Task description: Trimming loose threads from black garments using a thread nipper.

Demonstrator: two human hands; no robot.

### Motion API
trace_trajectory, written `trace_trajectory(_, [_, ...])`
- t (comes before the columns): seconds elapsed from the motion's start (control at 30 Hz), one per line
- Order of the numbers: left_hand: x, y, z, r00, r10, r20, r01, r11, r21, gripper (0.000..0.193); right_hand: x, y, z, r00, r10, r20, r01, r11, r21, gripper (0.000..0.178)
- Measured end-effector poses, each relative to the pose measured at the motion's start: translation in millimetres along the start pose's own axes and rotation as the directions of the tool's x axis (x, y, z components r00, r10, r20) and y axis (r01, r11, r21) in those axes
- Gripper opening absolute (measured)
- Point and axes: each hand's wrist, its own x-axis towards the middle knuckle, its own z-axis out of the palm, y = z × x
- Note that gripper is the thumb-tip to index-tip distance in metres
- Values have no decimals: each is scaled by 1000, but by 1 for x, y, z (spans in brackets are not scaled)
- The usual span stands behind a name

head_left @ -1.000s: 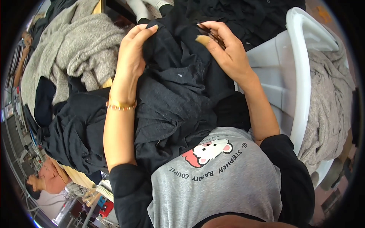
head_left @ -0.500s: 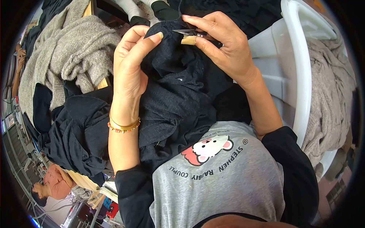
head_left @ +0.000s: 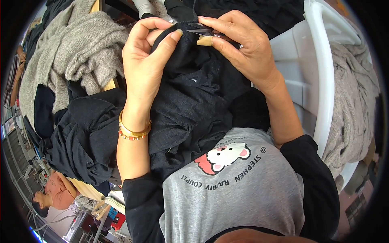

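Observation:
A black knit garment [head_left: 178, 101] lies bunched over my lap, its upper edge raised between my hands. My left hand [head_left: 148, 56] pinches that edge between thumb and fingers. In my right hand [head_left: 243, 44] is a pair of small thread snips [head_left: 198, 30], the pointed blades directed left at the cloth, close to my left thumb. The blades look slightly apart. A tan wrap [head_left: 204, 41] sits by my right thumb, below the blades. A narrow black strip of the fabric rises past my right index fingertip. Part of the snips is hidden by my right fingers.
Grey-beige knitwear [head_left: 77, 48] is heaped at the left, above more black cloth [head_left: 87, 137]. A white plastic tub [head_left: 324, 81] stands close at my right, with grey knits [head_left: 350, 105] beyond its rim. Farther off at lower left, a person in a pink top [head_left: 60, 190] is near work tables.
My left hand has shifted up and right along the cloth, nearer the snips. My right hand and the snips have moved slightly up and to the right.

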Motion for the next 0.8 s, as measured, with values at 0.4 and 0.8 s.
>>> trace_trajectory(0.4, [0, -2, -7, 997, 39, 62, -47, 990, 134, 21, 10, -16, -11, 947, 315, 54, -314, 884, 346, 30])
trace_trajectory(0.8, [4, -5, -3, 971, -162, 173, 160, 987, 27, 23, -4, 7, 3, 913, 356, 199, -402, 867, 295, 13])
